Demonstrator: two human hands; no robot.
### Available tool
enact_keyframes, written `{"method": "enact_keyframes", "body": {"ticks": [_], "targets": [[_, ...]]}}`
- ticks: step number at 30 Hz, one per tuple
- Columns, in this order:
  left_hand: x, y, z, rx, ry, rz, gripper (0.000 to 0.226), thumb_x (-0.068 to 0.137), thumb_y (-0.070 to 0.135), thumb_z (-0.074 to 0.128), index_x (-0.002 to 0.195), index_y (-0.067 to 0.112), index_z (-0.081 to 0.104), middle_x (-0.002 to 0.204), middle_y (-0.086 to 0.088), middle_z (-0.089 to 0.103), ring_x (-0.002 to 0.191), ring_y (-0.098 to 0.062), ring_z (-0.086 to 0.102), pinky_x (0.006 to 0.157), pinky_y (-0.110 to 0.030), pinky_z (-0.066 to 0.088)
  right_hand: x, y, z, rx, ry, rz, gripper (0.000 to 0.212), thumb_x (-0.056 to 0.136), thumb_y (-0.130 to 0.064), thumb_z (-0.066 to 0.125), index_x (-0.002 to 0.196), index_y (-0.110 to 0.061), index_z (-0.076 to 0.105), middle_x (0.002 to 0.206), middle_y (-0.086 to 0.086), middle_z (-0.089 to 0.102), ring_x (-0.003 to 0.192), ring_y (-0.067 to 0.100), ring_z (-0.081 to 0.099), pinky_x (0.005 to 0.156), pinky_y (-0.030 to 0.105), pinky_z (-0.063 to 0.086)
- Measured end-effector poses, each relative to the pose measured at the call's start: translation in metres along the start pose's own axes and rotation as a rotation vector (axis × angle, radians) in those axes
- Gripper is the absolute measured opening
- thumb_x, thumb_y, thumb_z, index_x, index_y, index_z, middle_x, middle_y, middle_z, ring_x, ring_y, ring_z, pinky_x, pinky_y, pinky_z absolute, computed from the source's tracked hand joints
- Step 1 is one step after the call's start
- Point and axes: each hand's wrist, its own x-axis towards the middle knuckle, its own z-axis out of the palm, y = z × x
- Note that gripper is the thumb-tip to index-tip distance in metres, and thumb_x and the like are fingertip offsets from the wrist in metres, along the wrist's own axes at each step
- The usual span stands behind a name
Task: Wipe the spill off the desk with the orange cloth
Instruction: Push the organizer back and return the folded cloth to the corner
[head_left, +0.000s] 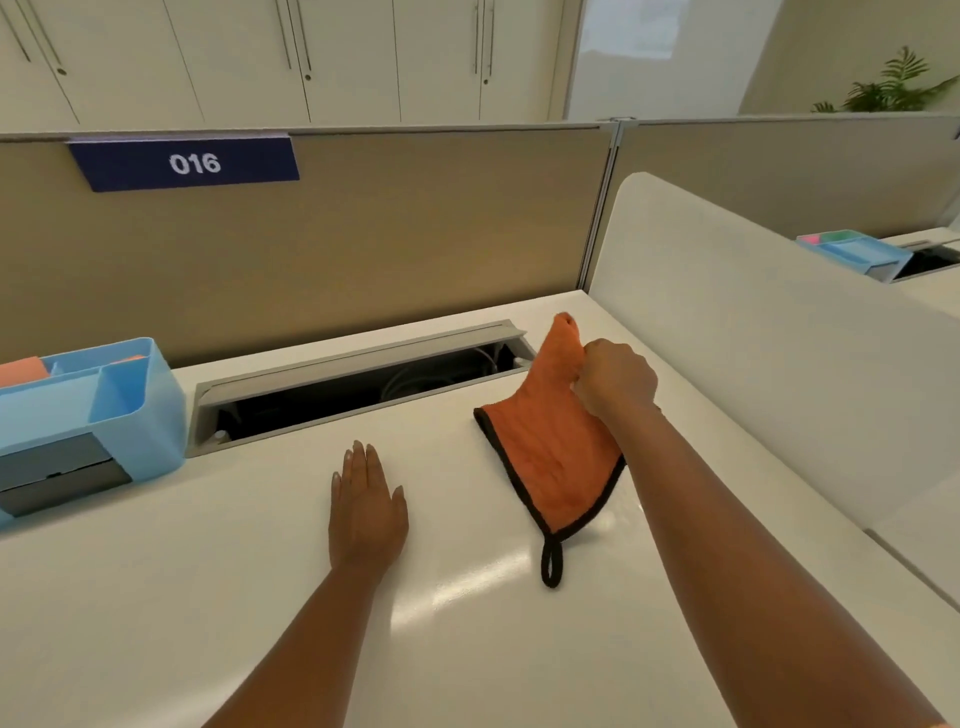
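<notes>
The orange cloth (553, 457) is pinched by the right hand (615, 376); the left hand (366, 506), flat and empty, is rested on the bench (208, 597). The cloth should be lowered flat before wiping.

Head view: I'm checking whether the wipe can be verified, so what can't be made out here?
- The spill: none distinguishable on the glossy desk; glare patches confuse it.
- Desk under the orange cloth: covered.
- Right hand fingertips: buried in the cloth.
- Blue organiser: cut by the left edge.
</notes>
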Motion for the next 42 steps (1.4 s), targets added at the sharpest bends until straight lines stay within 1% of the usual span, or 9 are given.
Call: {"method": "enact_keyframes", "body": {"ticks": [5,11,14,16,18,20,22,28,42], "targets": [[0.008,0.007,0.02,0.009,0.047,-0.02,0.055,0.096,0.025,0.03,0.143,0.003,0.013,0.156,-0.013,0.013,0.145,-0.023,0.01,0.121,-0.036,0.003,0.028,0.041,0.03,-0.037,-0.098,0.05,0.03,0.088,-0.013,0.053,0.118,-0.009,0.053,0.116,0.013,0.061,0.105,0.032,0.057,0.071,0.034,0.041],[0.007,0.008,0.021,0.002,0.075,-0.025,0.054,0.094,0.024,0.033,0.142,0.003,0.018,0.155,-0.013,0.019,0.144,-0.022,0.014,0.12,-0.035,0.005,0.065,0.069,0.025,0.115,0.02,0.051,0.026,0.083,-0.018,0.061,0.107,-0.008,0.058,0.111,0.018,0.063,0.101,0.039,0.058,0.077,0.039,0.046],[0.007,0.008,0.021,0.001,0.076,-0.027,0.055,0.094,0.024,0.033,0.143,0.004,0.017,0.156,-0.011,0.017,0.145,-0.02,0.012,0.12,-0.034,0.004,0.067,0.079,0.04,0.105,0.025,0.166,0.053,0.085,-0.02,0.06,0.131,-0.01,0.038,0.126,0.02,0.055,0.113,0.04,0.052,0.093,0.046,0.04],[0.008,0.008,0.021,0.004,0.078,-0.027,0.055,0.094,0.024,0.033,0.143,0.004,0.017,0.155,-0.011,0.018,0.145,-0.02,0.012,0.121,-0.034,0.004,0.058,0.078,0.055,-0.002,0.012,0.141,0.081,0.083,-0.037,0.063,0.144,-0.015,0.014,0.145,0.018,0.036,0.131,0.039,0.036,0.108,0.056,0.024],[0.008,0.009,0.02,0.004,0.075,-0.029,0.055,0.094,0.024,0.033,0.143,0.004,0.017,0.155,-0.011,0.018,0.145,-0.021,0.013,0.121,-0.035,0.005,0.046,0.072,0.074,-0.068,-0.017,-0.059,0.09,0.079,-0.059,0.054,0.145,-0.02,0.007,0.153,0.015,0.023,0.14,0.036,0.021,0.111,0.061,0.014],[0.008,0.009,0.02,0.007,0.069,-0.027,0.055,0.095,0.024,0.032,0.143,0.004,0.016,0.156,-0.011,0.017,0.145,-0.021,0.012,0.121,-0.035,0.005,0.029,0.065,0.098,-0.075,-0.147,-0.194,0.095,0.075,-0.077,0.037,0.146,-0.027,0.001,0.158,0.01,0.005,0.144,0.033,0.004,0.111,0.064,0.002],[0.007,0.009,0.02,0.01,0.071,-0.027,0.055,0.095,0.025,0.032,0.143,0.005,0.015,0.156,-0.01,0.016,0.145,-0.02,0.012,0.121,-0.035,0.005,0.015,0.062,0.12,-0.079,-0.212,-0.207,0.093,0.073,-0.082,0.028,0.145,-0.034,-0.005,0.158,0.007,-0.007,0.144,0.031,-0.008,0.108,0.066,-0.006],[0.007,0.008,0.02,0.002,0.07,-0.029,0.055,0.095,0.026,0.031,0.144,0.007,0.013,0.157,-0.008,0.014,0.145,-0.018,0.009,0.121,-0.033,0.002,0.023,0.065,0.139,-0.053,-0.109,-0.135,0.074,0.081,-0.075,0.019,0.143,-0.04,-0.001,0.158,0.002,-0.004,0.145,0.025,-0.009,0.107,0.066,-0.01],[0.009,0.005,0.024,-0.029,0.091,-0.034,0.057,0.094,0.028,0.031,0.144,0.01,0.012,0.157,-0.005,0.012,0.145,-0.015,0.007,0.12,-0.031,0.0,0.078,0.071,0.136,-0.093,-0.122,-0.061,0.08,0.077,-0.079,0.019,0.144,-0.039,-0.001,0.158,0.003,-0.004,0.145,0.027,-0.008,0.107,0.068,-0.006]]}}
